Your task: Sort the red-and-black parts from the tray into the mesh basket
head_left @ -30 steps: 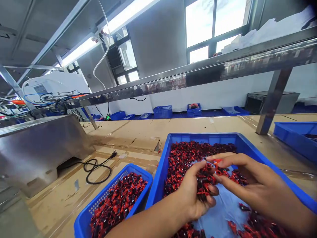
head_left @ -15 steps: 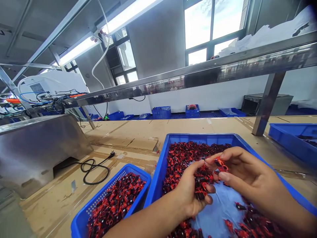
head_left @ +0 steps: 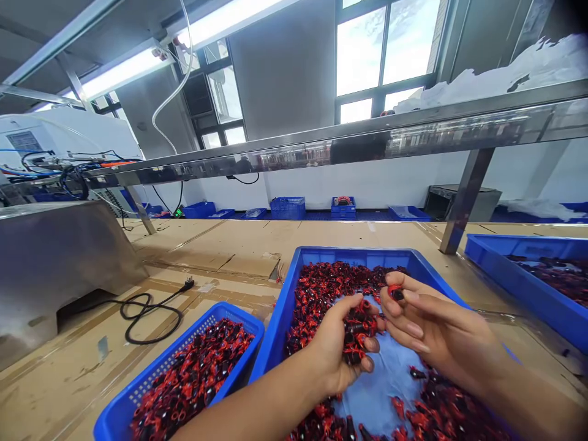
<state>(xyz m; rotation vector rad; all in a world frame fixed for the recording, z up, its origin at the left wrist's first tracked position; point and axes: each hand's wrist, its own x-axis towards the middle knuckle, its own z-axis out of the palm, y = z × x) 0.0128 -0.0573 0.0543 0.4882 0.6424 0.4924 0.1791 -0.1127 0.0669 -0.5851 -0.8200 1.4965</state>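
Over a large blue tray (head_left: 287, 288), my left hand (head_left: 337, 349) is cupped around several small red and black parts (head_left: 358, 331). Just to its right, my right hand (head_left: 427, 324) pinches one red and black part (head_left: 395, 293) between thumb and fingers. The two hands are close together. Beneath them the tray holds many loose parts of the same kind (head_left: 331, 278), heaped at the back and front, with light blue lining (head_left: 383, 373) showing between. To the left stands a smaller blue basket (head_left: 110, 413), filled with similar parts.
A black cable with a plug (head_left: 179, 315) lies on the cardboard-covered table (head_left: 248, 236). A metal housing (head_left: 59, 257) stands at the left. Another blue tray (head_left: 487, 251) is at the right, beside a metal post (head_left: 466, 202) under a long shelf rail (head_left: 312, 147).
The view has turned right, so most things appear further left. My right hand has drawn slightly apart from my left, with a part in its fingertips.
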